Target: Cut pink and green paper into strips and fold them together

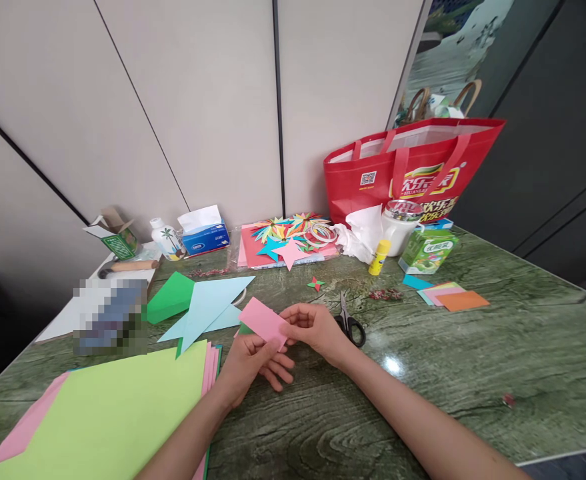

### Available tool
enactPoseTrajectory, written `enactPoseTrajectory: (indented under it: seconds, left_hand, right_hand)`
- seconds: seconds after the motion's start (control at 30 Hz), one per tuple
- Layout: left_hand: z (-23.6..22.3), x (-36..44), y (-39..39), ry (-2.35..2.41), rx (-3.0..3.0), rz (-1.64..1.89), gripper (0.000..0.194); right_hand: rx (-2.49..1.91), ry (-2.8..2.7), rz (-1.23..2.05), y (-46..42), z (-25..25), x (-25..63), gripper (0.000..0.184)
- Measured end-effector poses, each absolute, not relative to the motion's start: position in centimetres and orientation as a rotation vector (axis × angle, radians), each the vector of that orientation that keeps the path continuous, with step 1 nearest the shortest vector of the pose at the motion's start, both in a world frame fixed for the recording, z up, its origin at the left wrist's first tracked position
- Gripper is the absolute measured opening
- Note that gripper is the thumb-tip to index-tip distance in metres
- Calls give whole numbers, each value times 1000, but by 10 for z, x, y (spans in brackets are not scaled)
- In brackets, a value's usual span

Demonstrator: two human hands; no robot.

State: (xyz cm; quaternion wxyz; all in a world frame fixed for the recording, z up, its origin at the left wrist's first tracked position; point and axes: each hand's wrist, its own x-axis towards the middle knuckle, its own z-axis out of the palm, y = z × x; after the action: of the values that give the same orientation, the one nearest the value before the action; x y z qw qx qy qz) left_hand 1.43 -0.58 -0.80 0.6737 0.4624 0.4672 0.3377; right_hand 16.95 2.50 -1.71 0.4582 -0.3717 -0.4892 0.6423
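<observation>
The held paper (264, 321) is pink, the bag (383, 193) is red, and the table (473, 360) is green with wavy dark lines.

Pink paper (263, 320) — a tilted rectangle, handheld (green paper (245, 329) behind).

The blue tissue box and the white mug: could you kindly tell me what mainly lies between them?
In the head view, coloured paper stars lie on pink sheets between them, with crumpled white tissue nearest the mug.
</observation>
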Motion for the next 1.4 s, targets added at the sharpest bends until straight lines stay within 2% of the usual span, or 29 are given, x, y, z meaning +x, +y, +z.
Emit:
enactPoseTrajectory:
  seconds: [0.27,0.6,0.93,1.13,1.23,1.4]
  left_hand:
    - [-10,15,-12,935,1118,507,27]
    - [-9,11,-12,906,1153,429,27]
    - [-8,13,-8,1021,1169,591,29]
    - [-9,15,-5,1105,1227,405,29]
    - [-8,19,-8,1214,1339,259,26]
    - [-5,24,-9,1346,1382,114,19]
  right_hand:
    - [-864,-1385,1655,20,-17,168,31]
    - [-914,-1309,1571,16,-19,161,36]
    - [-1082,-1241,1521,33,-17,177,29]
    - [-1318,-1656,1460,42,-18,202,22]
    - [-1433,-1961,1341,38,-17,205,21]
    - [-1587,-2251,932,34,-10,203,25]
